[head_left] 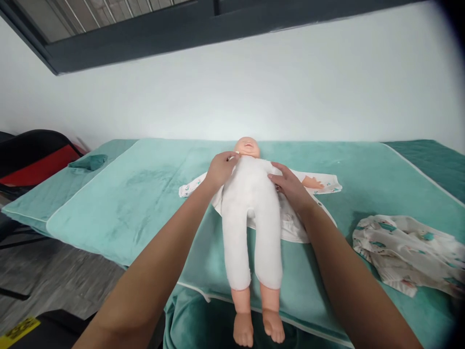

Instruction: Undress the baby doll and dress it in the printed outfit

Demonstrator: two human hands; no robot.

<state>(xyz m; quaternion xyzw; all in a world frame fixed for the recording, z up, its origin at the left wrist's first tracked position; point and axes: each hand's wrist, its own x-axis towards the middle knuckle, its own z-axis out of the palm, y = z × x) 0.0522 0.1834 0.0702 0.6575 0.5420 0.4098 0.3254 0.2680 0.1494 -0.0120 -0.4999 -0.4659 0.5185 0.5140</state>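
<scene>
A baby doll [250,186] with a white cloth body lies on its back, its bare feet reaching past the bed's front edge. Beneath it is spread a white printed baby shirt [296,225], sleeves out to both sides. The doll's hand [312,182] rests on the right sleeve. My left hand [222,169] is closed at the doll's shoulder beside the neck; its fingertips are partly hidden. On the other side, my right hand [290,186] grips the doll's shoulder and upper arm, thumb against the torso.
Crumpled printed baby clothing [410,252] lies on the right of the green bed cover [145,194]. A small dark green cloth item [87,163] sits at the left. Beyond it stands a black and red chair [39,162]. A white wall [232,97] borders the far side.
</scene>
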